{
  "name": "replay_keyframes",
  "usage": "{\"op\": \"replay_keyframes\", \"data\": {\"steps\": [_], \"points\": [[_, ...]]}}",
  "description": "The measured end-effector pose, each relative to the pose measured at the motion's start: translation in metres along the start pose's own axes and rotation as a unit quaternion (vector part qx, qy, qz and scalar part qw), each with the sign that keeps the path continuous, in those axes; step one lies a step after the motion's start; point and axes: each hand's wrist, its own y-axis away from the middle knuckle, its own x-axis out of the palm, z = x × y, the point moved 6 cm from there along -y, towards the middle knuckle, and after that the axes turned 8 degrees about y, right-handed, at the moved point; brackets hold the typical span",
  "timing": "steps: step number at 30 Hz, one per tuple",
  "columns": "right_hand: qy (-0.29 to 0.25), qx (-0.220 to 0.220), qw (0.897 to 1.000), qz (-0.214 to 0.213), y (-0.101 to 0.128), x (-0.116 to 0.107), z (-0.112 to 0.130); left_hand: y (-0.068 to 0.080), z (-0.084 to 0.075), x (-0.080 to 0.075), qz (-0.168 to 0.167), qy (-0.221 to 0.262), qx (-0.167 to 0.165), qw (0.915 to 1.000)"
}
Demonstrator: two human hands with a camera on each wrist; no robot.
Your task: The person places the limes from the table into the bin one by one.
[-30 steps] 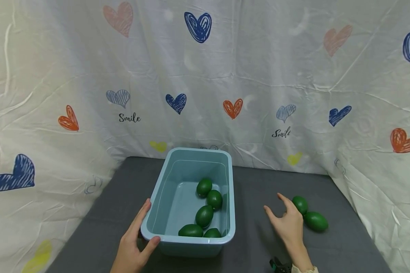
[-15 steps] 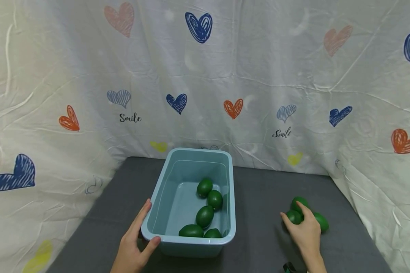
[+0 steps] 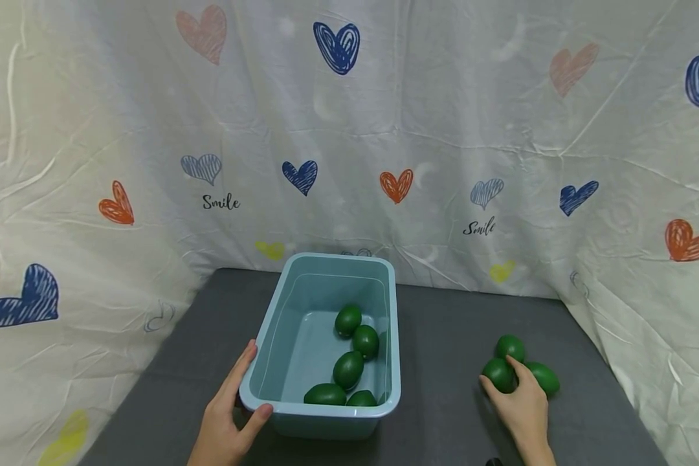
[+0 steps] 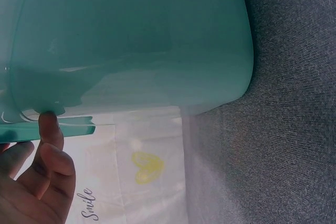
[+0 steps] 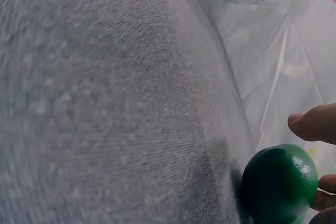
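In the head view, my left hand (image 3: 227, 408) rests at the near left corner of a light blue plastic bin (image 3: 389, 323), its thumb over the rim and its fingers along the outer side. Several glossy dark green oval fruits (image 3: 348, 370) lie inside the bin. To the right, my right hand (image 3: 524, 404) reaches around another green fruit (image 3: 498, 374) on the table, thumb on one side and fingers on the other. The right wrist view shows a gap between the raised thumb (image 5: 317, 124) and that fruit (image 5: 278, 184). Two more green fruits (image 3: 510, 348) lie beside it.
Dark grey cloth (image 3: 437, 336) covers the table. A pale curtain (image 3: 349, 116) printed with hearts and the word "Smile" hangs behind it and at both sides. The bin's tall wall (image 4: 136, 35) fills much of the left wrist view.
My right hand has moved right and come down around the nearest loose fruit, and that fruit has come into sight between its fingers. My left hand and the bin have stayed put.
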Motion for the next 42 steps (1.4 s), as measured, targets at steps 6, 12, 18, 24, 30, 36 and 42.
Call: {"op": "replay_keyframes", "data": {"steps": [6, 12, 18, 24, 30, 36, 42], "points": [[0.009, 0.006, 1.000, 0.006, 0.001, 0.002, -0.007, 0.001, 0.001, 0.000, -0.003, -0.002, 0.005, 1.0000], [0.022, 0.013, 0.999, 0.027, 0.002, 0.005, -0.014, 0.002, -0.001, 0.000, -0.004, -0.007, 0.012, 0.9999], [0.026, 0.018, 0.999, 0.033, 0.003, 0.005, -0.018, 0.000, 0.000, 0.001, 0.003, -0.010, -0.003, 0.9999], [0.024, 0.013, 0.999, 0.043, 0.002, 0.004, -0.018, -0.001, -0.001, 0.000, 0.007, 0.000, -0.003, 1.0000], [0.023, 0.013, 0.999, 0.031, 0.003, 0.004, -0.018, -0.001, -0.002, 0.000, 0.004, 0.012, 0.007, 0.9999], [0.026, 0.009, 1.000, 0.013, 0.003, 0.004, -0.016, -0.001, 0.001, -0.001, 0.010, 0.002, 0.000, 0.9999], [0.022, 0.009, 1.000, 0.011, 0.005, 0.004, -0.015, 0.001, 0.001, -0.001, 0.011, 0.000, -0.004, 0.9999]]}}
